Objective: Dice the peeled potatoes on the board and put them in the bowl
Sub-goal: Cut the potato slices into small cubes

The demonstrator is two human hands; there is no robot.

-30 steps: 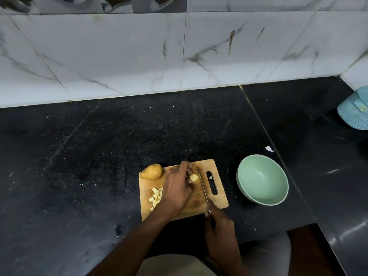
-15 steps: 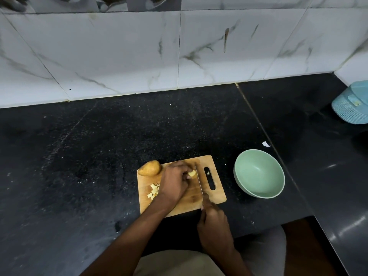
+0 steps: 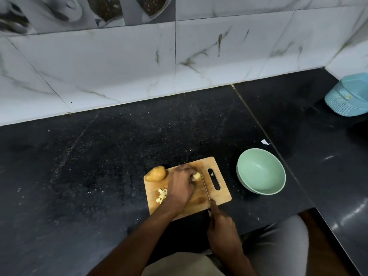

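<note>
I see my left hand (image 3: 182,186) curled over a potato piece (image 3: 196,176) near the middle of the cutting board (image 3: 219,193), fingers pinning it down. My right hand (image 3: 223,230) grips the handle of a knife (image 3: 205,186), just off the board's near edge, its blade lying against the piece. A whole potato (image 3: 156,173) sits at the board's far left corner, diced cubes (image 3: 162,194) on its left side. The green bowl (image 3: 260,174) stands on the bench (image 3: 89,166) just right of the board.
</note>
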